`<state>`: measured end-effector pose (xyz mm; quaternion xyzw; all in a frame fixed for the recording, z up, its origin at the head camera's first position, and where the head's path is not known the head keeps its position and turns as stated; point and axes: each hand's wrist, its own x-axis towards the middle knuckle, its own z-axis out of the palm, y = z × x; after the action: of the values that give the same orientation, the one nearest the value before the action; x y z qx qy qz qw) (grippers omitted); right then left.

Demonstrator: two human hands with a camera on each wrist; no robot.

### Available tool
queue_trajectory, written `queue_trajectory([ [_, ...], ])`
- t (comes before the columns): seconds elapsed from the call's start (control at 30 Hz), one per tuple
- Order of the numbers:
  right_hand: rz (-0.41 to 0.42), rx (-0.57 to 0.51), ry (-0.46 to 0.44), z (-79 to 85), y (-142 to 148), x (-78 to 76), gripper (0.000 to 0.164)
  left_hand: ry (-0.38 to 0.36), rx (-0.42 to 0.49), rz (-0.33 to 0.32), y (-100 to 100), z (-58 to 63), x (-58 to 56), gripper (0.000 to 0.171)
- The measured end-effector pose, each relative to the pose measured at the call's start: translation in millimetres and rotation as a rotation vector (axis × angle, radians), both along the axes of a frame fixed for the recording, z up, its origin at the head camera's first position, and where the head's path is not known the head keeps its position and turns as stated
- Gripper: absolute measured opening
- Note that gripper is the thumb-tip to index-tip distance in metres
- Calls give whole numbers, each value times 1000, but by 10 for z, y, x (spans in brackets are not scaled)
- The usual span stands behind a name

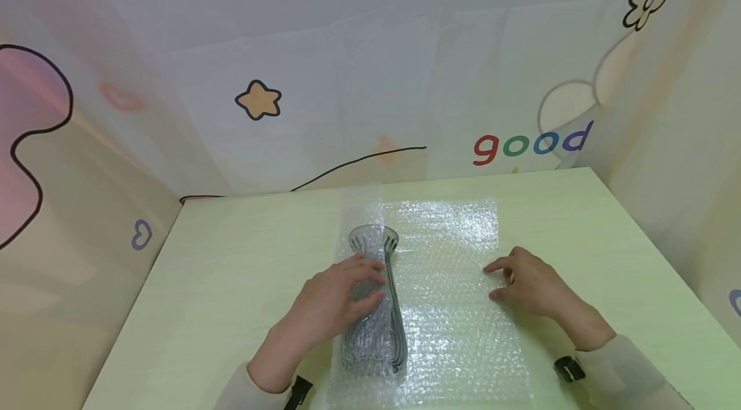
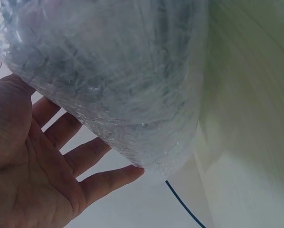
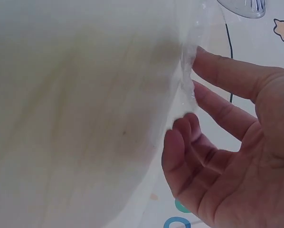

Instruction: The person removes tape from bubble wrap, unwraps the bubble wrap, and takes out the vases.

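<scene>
A sheet of bubble wrap point(image 1: 451, 333) lies on the table, its left part folded over a grey see-through object point(image 1: 395, 313). This object is long, with a rounded slotted top and layered edges along its right side; its kind is unclear. My left hand point(image 1: 341, 297) rests on the folded layer over the object, fingers spread and slightly bent. In the left wrist view the hand point(image 2: 52, 161) lies along the wrapped bundle point(image 2: 113, 85). At the sheet's right edge, my right hand point(image 1: 532, 281) touches the wrap with thumb and forefinger held apart; the other fingers point(image 3: 182, 142) are bent.
The pale green table point(image 1: 231, 268) extends on both sides of the sheet. Behind it stands a printed backdrop point(image 1: 370, 94) that meets the table's back edge, with side panels left and right. Dark straps point(image 1: 570, 369) show at both wrists.
</scene>
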<state>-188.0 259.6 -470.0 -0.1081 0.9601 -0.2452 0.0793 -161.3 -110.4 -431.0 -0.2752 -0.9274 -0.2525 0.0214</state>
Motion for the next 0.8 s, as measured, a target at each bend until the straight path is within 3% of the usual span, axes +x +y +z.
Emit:
queue_trajectory([
  [0.43,32,86,77,22,-32,9,41,-8,-4,-1,-6,20,7,19],
  [0.8,38,71,47,28,-13,-11,42,3,12,-13,-26,2,5,19],
])
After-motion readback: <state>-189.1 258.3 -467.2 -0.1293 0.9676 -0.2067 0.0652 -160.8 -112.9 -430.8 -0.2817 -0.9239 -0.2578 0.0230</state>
